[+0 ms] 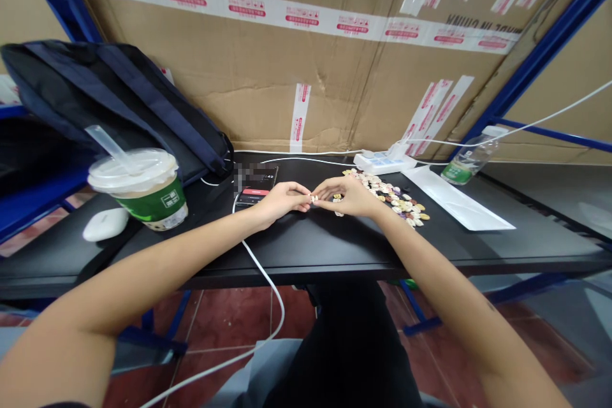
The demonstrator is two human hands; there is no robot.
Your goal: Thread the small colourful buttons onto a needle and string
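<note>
My left hand [285,199] and my right hand [348,196] meet above the black desk, thumbs and forefingers pinched together. Between the fingertips is a small pale piece [314,199], mostly covered by them; its kind is too small to make out. Under my right hand lie a few similar small pieces [338,204], partly hidden by the fingers. A loose pile of small cream, yellow, pink and dark purple pieces [389,194] spreads to the right of that hand. Just left of my left hand, a phone [255,183] with a lit screen lies on the desk.
On the left stand a lidded drink cup [165,201] with a straw, a white earbud case [106,224] and a dark backpack [119,95]. A white power strip [385,161], a white tray [456,196] and a plastic bottle [471,156] are at the right. A white cable [268,284] hangs over the front edge.
</note>
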